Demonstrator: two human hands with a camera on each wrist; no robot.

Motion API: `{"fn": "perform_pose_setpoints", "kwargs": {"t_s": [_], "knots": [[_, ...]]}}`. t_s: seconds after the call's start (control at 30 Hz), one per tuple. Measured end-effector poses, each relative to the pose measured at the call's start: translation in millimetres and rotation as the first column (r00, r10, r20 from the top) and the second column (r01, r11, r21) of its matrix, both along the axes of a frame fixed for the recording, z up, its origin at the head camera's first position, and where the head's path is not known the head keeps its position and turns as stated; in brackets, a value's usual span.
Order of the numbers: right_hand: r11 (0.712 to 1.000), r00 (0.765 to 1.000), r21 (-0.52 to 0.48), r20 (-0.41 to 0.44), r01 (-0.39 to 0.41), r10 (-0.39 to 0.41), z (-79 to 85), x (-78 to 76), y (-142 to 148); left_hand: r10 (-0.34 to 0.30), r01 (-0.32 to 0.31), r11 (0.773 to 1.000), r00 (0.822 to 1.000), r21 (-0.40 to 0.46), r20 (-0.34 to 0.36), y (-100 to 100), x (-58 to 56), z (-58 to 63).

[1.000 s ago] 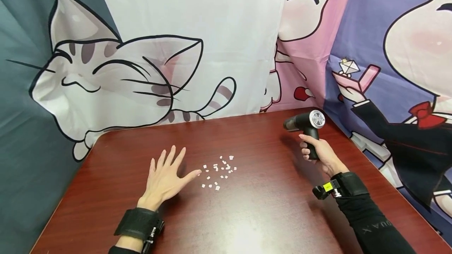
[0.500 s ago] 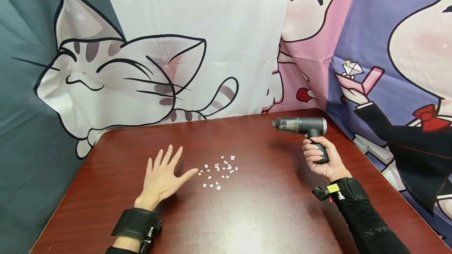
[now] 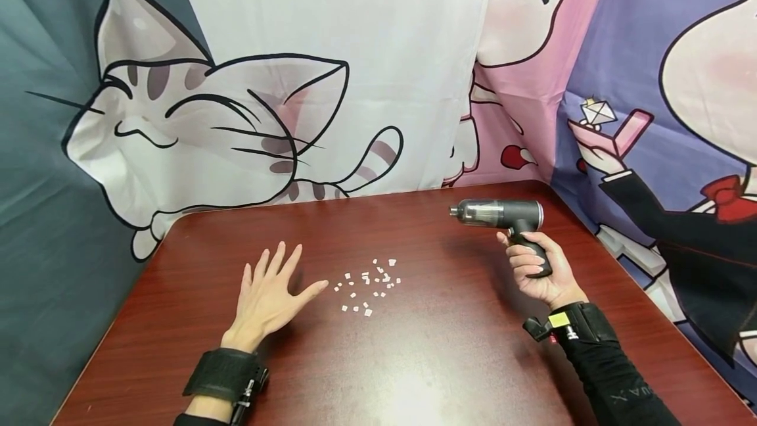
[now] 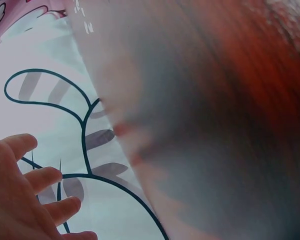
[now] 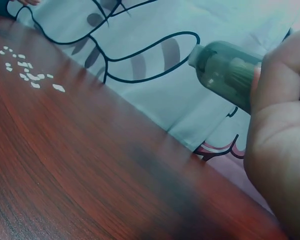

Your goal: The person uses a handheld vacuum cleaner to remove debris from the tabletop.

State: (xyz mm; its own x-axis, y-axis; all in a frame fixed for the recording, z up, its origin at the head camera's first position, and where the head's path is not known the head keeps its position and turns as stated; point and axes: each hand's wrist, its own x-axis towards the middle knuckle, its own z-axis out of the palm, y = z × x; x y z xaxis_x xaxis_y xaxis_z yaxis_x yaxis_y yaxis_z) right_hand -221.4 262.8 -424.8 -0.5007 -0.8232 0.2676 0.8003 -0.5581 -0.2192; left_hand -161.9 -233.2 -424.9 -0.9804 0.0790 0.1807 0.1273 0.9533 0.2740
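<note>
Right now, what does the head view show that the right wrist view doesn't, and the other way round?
Only the head view: the whole left hand, both wrist straps, the cat's face and the ring drawing.
Only the right wrist view: no new thing, just a closer look at the clear front of the tool.
Both: the right hand holding the tool, the white bits on the table, and the cat's tail. What look like left fingertips show at the right wrist view's top edge.

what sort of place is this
Perhaps a staged recording corner indoors: cartoon cloths hang behind a reddish table bearing white scraps, and a camera-like device sits on a wrist strap.
</note>
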Motion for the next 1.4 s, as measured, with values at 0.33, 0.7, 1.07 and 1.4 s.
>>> {"fn": "perform_pose_setpoints", "kwargs": {"t_s": [0.33,0.7,1.07,1.4], "knots": [[0.999,1.0,0.031,-0.018,0.025,-0.025,-2.2,0.5,1.0,-0.002,0.002,1.0,1.0,0.008,0.004,0.1,2.0,0.8],[0.989,0.995,0.123,0.044,0.085,-0.091,-4.9,3.0,1.0,0.0,0.0,1.0,1.0,0.011,0.014,-0.5,1.7,0.7],[0.982,0.989,0.119,0.01,0.145,-0.147,-6.1,3.5,-2.7,0.001,-0.002,1.0,1.0,0.003,0.012,-2.0,0.3,1.3],[0.989,0.992,0.099,-0.067,0.112,-0.106,-1.3,6.0,-4.7,-0.001,0.0,1.0,1.0,0.012,0.023,-2.2,2.4,-1.3]]}}
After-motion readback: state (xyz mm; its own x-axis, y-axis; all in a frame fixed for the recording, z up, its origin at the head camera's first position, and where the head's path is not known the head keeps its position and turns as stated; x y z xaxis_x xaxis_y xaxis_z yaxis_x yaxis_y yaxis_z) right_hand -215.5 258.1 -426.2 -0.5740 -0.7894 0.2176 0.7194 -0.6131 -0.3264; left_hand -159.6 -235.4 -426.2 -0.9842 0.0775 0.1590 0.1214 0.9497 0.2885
